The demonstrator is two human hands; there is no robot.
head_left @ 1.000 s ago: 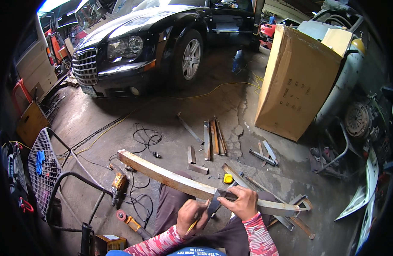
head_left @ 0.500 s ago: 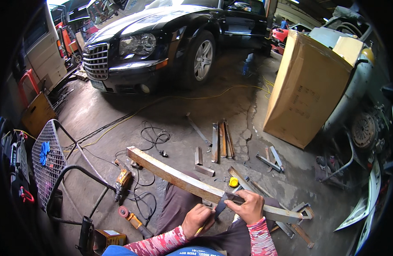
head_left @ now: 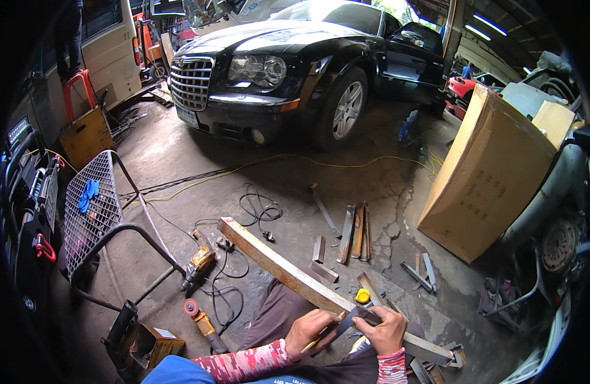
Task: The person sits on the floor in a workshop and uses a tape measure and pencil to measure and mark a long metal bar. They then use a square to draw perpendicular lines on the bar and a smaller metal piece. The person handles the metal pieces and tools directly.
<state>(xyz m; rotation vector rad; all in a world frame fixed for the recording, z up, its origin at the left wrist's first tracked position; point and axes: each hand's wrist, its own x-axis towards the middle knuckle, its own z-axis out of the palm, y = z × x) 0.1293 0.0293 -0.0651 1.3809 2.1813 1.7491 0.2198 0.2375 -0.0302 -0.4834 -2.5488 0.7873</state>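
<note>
A long rusty square metal tube (head_left: 279, 264) lies slantwise across my lap, its far end pointing up and to the left. My right hand (head_left: 383, 329) grips a dark flat metal piece, like a try square (head_left: 347, 322), against the tube, thumb pressed on it. Beside it on the left, my left hand (head_left: 311, 333) is closed around a thin yellowish stick, like a pencil (head_left: 309, 346); its tip is hidden. A yellow tape measure (head_left: 363, 296) rests just beyond the tube.
Cut metal bars (head_left: 355, 233) lie ahead on the concrete. A yellow drill (head_left: 199, 262) and an angle grinder (head_left: 205, 326) with cords are at left, near a mesh-backed metal chair (head_left: 93, 211). A large cardboard box (head_left: 487, 173) stands right; a black car (head_left: 275, 70) is ahead.
The view has shifted, so the scene sits further right and lower. My left hand has moved up closer to the dark metal piece and the tube. My right hand keeps its hold.
</note>
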